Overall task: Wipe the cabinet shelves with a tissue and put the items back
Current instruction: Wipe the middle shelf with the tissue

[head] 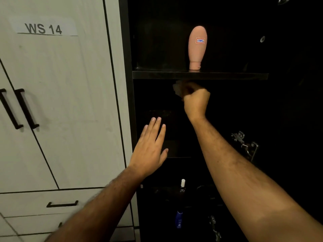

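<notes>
The tall black cabinet [130, 102] stands open, its inside very dark. On the upper shelf [200, 75] a pink bottle [197, 48] stands upside down on its cap, upright, with a small red-bordered label reading "17AC". Just below that shelf's front edge the right hand [196, 100] is curled into a fist around a crumpled tissue [178, 88], which pokes out to the left of the knuckles, blurred and close under the board; whether it touches the board I cannot tell. The left hand [151, 147] is held flat with straight fingers, gripping nothing, raised near the cabinet's left side panel in front of the dark middle compartment. Lower down, near the bottom of the cabinet, a small nail polish bottle [182, 186] with a white cap stands upright, and nearer still a blue bottle [179, 219] stands below it. Metal hinges [244, 144] show on the right. To the left are white cupboard doors [57, 102] with black handles and a "WS 14" sign [43, 28].
</notes>
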`<state>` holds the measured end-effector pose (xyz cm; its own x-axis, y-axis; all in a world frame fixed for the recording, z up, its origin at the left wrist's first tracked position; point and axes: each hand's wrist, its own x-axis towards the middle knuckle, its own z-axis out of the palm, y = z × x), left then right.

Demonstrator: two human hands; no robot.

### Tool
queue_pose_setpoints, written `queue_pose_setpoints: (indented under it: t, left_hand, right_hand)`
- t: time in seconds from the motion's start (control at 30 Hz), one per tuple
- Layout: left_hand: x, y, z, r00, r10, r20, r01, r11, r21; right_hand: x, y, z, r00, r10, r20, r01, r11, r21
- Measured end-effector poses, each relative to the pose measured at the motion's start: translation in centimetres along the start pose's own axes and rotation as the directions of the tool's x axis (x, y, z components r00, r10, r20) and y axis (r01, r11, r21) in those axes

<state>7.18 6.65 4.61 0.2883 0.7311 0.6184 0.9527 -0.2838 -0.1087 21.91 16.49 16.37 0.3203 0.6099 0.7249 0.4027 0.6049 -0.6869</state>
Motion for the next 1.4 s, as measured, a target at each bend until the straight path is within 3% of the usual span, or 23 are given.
queue_pose_setpoints:
  t: [0.1,0.17,0.23,0.33,0.4,0.5,0.67,0.83,0.9,0.97,1.1,1.27,1.4]
  left_hand:
    - [-1.1,-0.4,-0.4,0.998,0.053,-0.043,-0.051,0.998,0.042]
    - [-1.8,-0.8,-0.7,0.993,0.08,-0.092,-0.074,0.995,0.073]
    - [-2.2,-1.2,-1.1,0.985,0.089,-0.146,-0.076,0.993,0.092]
    - [-2.1,-2.1,-1.8,0.98,0.054,-0.192,-0.033,0.993,0.11]
    - [-1.7,-3.1,-2.1,0.977,0.015,-0.214,0.008,0.994,0.108]
    - [-1.0,-4.4,-2.5,0.968,-0.035,-0.249,0.058,0.995,0.083]
    - [-0.1,-5.7,-3.1,0.946,-0.056,-0.319,0.075,0.996,0.046]
    - [0.5,-7.1,-3.2,0.93,-0.067,-0.36,0.073,0.997,0.004]
    - [0.8,-7.4,-3.1,0.929,-0.059,-0.366,0.057,0.998,-0.018]
    - [0.9,-7.5,-2.9,0.927,-0.048,-0.373,0.035,0.999,-0.04]
    - [0.8,-7.7,-2.4,0.922,-0.051,-0.384,0.024,0.997,-0.076]
    - [0.9,-7.1,-2.6,0.916,-0.088,-0.39,0.054,0.994,-0.098]
    - [0.7,-6.8,-2.6,0.914,-0.118,-0.388,0.083,0.991,-0.106]
  right_hand:
    - [-2.2,1.9,0.6,0.946,-0.254,0.204,0.298,0.928,-0.226]
    - [-4.0,3.6,0.7,0.897,-0.301,0.325,0.388,0.887,-0.25]
    - [-6.0,5.3,0.4,0.85,-0.281,0.446,0.429,0.861,-0.274]
    - [-8.0,6.8,-0.6,0.821,-0.122,0.559,0.403,0.816,-0.415]
    - [-7.8,7.2,-1.4,0.85,-0.024,0.527,0.32,0.818,-0.479]
    - [-6.0,6.6,-2.3,0.93,0.058,0.364,0.13,0.872,-0.472]
    - [-0.7,1.3,-1.9,0.987,0.162,0.008,-0.155,0.955,-0.255]
    - [-0.1,-2.3,1.4,0.98,0.165,-0.112,-0.158,0.985,0.068]
    - [-1.2,-2.2,2.5,0.989,0.133,-0.066,-0.135,0.99,-0.03]
    - [-2.6,-1.6,3.1,0.999,-0.011,0.032,0.017,0.982,-0.189]
    - [-6.4,2.1,3.2,0.918,-0.225,0.327,0.323,0.902,-0.287]
    - [-10.1,5.6,1.3,0.815,-0.031,0.579,0.385,0.775,-0.501]
    - [-8.4,5.6,-0.3,0.876,0.091,0.474,0.222,0.795,-0.564]
